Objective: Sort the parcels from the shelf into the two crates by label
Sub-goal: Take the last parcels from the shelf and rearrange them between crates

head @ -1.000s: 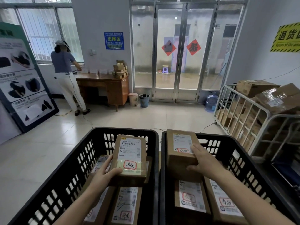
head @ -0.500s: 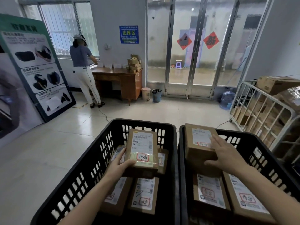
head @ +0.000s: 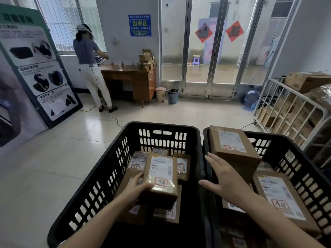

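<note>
Two black slatted crates stand side by side below me, the left crate [head: 100, 178] and the right crate [head: 304, 169]. My left hand [head: 136, 187] grips a taped brown parcel [head: 161, 179] with a red-marked label, low inside the left crate over several other labelled parcels. In the right crate a larger brown parcel [head: 232, 149] rests tilted against the crate's left wall. My right hand [head: 223, 179] is just off its near side, fingers spread, holding nothing. Another labelled parcel [head: 281, 197] lies beside it.
A person [head: 89, 68] stands at a wooden desk [head: 132, 77] with stacked small boxes at the back left. A metal cage trolley [head: 286, 111] full of cartons is on the right. A display board [head: 35, 65] leans at the left. Glass doors lie ahead.
My right hand has let go of the larger parcel, which now rests in the right crate. My left hand has lowered its parcel deeper into the left crate.
</note>
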{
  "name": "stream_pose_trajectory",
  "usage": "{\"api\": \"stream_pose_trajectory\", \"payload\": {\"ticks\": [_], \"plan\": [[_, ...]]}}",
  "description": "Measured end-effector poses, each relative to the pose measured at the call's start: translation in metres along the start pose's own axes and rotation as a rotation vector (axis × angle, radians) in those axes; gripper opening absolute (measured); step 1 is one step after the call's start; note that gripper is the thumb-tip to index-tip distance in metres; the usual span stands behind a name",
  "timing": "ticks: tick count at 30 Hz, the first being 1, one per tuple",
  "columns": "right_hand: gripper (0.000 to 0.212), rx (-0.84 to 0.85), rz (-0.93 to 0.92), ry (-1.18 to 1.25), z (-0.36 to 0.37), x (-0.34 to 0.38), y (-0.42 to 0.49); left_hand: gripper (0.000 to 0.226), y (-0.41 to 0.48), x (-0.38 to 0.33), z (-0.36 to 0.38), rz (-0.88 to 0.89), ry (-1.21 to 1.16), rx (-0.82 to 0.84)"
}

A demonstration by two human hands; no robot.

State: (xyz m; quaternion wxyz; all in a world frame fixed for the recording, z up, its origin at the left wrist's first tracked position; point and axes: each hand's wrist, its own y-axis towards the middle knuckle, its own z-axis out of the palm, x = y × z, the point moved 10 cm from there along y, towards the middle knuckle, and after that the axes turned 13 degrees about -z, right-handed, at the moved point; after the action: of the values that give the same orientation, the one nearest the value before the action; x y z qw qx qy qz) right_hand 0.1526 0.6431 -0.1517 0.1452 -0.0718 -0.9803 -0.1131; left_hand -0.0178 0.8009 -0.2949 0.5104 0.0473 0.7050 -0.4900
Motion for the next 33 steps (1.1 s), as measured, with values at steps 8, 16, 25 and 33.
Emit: {"api": "stream_pose_trajectory", "payload": {"ticks": [8, 16, 25, 33], "plan": [[0.075, -0.002, 0.012, 0.039, 0.009, 0.003, -0.003, 0.084, 0.024, 0.020, 0.033, -0.125, 0.096, 0.131], [0.070, -0.006, 0.041, 0.081, 0.016, -0.003, -0.007, 0.070, 0.033, 0.016, 0.023, -0.138, -0.035, 0.145], [0.067, 0.008, 0.037, 0.110, 0.029, -0.003, 0.010, 0.049, 0.048, -0.043, -0.068, 0.078, -0.306, -0.117], [0.068, 0.071, 0.028, 0.125, 0.041, -0.007, 0.035, 0.031, 0.085, -0.052, -0.093, 0.064, -0.365, -0.199]]}}
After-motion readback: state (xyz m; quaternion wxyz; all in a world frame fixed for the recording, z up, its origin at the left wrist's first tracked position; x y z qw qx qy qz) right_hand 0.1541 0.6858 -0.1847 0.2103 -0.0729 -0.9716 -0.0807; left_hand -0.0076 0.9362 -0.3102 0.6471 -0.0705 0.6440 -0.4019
